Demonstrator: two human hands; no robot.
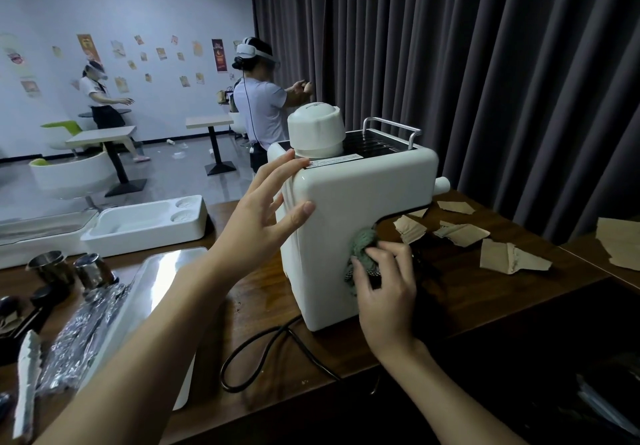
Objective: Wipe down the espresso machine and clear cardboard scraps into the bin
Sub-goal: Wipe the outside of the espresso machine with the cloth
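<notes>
The espresso machine (pixel 349 236) on the bench (pixel 467 285) is steadied by the open left hand (pixel 266 216) while a green cloth (pixel 363 250) is gripped by the right hand (pixel 384 288) against its side. Cardboard scraps (pixel 460 235) lie just right of the machine; its cord (pixel 270 347), looped in front, could be snagged.

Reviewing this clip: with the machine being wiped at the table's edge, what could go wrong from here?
1. The white espresso machine stands near the wooden table's front edge; pressure from the right hand with the green cloth could shift it, though the left hand braces it.
2. The black power cord loops by the edge and could snag.
3. The torn brown cardboard scraps could get swept off.
</notes>
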